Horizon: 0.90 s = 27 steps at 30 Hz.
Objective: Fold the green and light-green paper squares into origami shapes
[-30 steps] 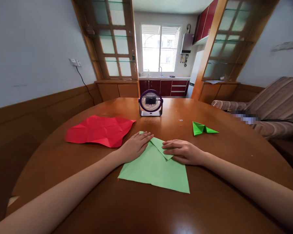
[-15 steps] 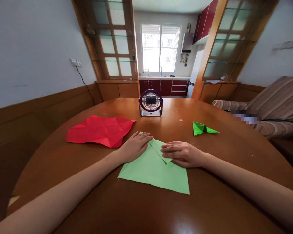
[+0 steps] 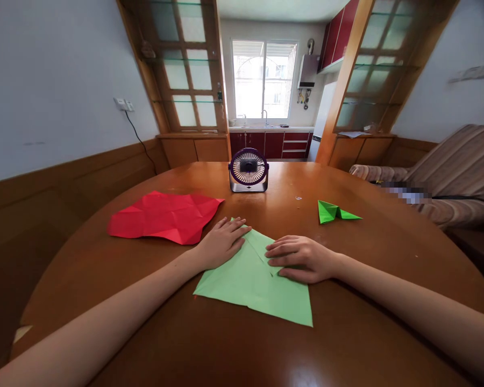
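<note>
A light green sheet of paper [image 3: 250,285] lies on the table, its upper right edge folded over as a flap. My left hand [image 3: 222,242] rests flat on the sheet's upper left edge, fingers stretched out and covering most of the top corner. On the flap lies my right hand [image 3: 300,259], with its fingers extended and slightly apart and its thumb on the sheet near the flap's lower tip. Neither hand grips anything; both press on the paper. What lies beneath the fingers is hidden.
A creased red paper [image 3: 165,216] is to the left on the wooden table [image 3: 153,333]. A folded bright green paper piece [image 3: 328,212] sits to the right. A small purple fan [image 3: 248,167] stands at the back. A striped sofa [image 3: 460,161] is beyond the table's right side.
The flap looks flatter against the sheet. My right hand's thumb has come out from the fingers toward me, and the sheet's lower right corner sits slightly lower. My left hand has barely moved.
</note>
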Available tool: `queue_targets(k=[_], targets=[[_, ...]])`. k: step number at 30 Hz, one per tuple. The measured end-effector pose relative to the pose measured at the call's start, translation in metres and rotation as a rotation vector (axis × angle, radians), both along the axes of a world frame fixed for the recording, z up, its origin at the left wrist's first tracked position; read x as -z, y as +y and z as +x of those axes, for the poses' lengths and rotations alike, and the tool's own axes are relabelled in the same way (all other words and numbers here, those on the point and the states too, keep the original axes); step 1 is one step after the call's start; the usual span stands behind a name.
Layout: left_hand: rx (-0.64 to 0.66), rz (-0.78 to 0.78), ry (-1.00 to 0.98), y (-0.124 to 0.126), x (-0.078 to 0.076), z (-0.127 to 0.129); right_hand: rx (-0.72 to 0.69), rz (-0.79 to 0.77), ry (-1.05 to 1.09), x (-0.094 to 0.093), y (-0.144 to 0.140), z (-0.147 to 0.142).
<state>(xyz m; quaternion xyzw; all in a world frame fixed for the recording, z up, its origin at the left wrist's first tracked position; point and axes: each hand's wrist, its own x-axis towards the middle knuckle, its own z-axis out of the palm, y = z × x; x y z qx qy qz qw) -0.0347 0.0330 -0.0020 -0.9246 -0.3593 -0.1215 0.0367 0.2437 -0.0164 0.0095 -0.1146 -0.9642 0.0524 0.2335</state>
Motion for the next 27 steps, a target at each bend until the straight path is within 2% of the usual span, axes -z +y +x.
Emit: queue_targets(k=[3, 6, 10, 27], targets=[[0.075, -0.033, 0.028, 0.0009, -0.0014, -0.0002, 0.032, -0.144, 0.047, -0.0039, 0.0006, 0.0011], [0.144, -0.095, 0.057, 0.0014, -0.0031, -0.0004, 0.131, -0.225, 0.019, -0.0044, 0.0028, 0.0016], [0.144, -0.144, 0.056, 0.0008, -0.0046, 0.0, 0.168, -0.28, -0.094, -0.0018, 0.0042, 0.0008], [0.017, -0.148, 0.061, 0.0004, -0.004, 0.0002, 0.188, -0.097, -0.144, -0.0001, 0.0031, 0.0]])
